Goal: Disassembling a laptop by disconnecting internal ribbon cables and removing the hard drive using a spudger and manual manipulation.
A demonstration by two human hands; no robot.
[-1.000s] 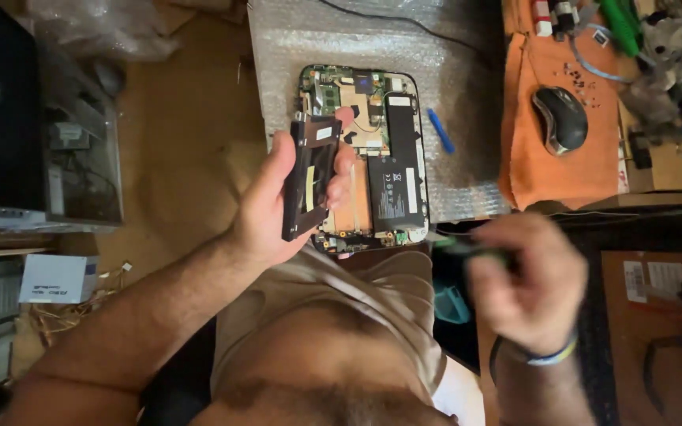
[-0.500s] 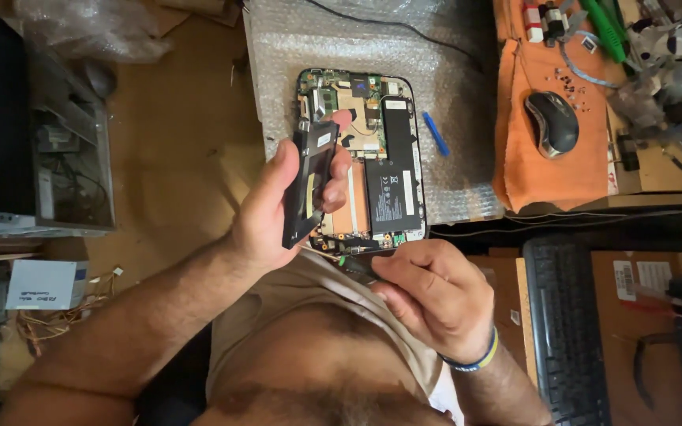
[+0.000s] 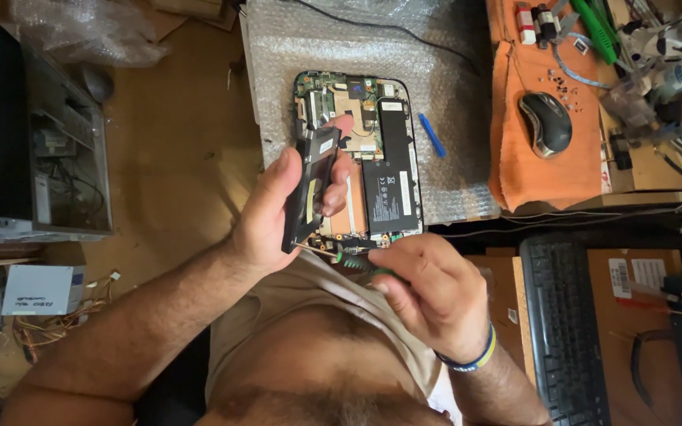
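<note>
Close against my chest, my right hand (image 3: pixel 428 296) is curling shut around a green-handled screwdriver (image 3: pixel 361 263), pinching the handle between thumb and fingertips so the shaft is pointing left, toward the lower end of the black module (image 3: pixel 309 189) that my left hand is holding. The wrist with its blue and yellow band (image 3: pixel 471 359) is bending inward, the forearm coming up from the lower right.

Just beyond, my left hand (image 3: pixel 278 209) is clamping that flat black module on edge, thumb along its near face and fingers wrapping over the far side, tilting it up off the opened device. The forearm is running in from the lower left, the wrist nearly straight.

I am judging this to be the freeing of the module: the screwdriver tip is meeting its bottom corner, though I cannot tell whether it is seated in a screw. The next move seems to call for a steady left hold while the right turns or levers gently, without slipping onto the boards beneath.

Farther out, the opened device (image 3: pixel 384 170) is lying on bubble wrap (image 3: pixel 451 71) on the bench, its circuit boards and battery exposed. A small blue pry tool (image 3: pixel 432 135) is resting just beside its right edge. Beyond that, a mouse (image 3: pixel 546 123) is sitting on an orange cloth (image 3: pixel 515 170), and a keyboard (image 3: pixel 566 331) is lying to my right.
</note>
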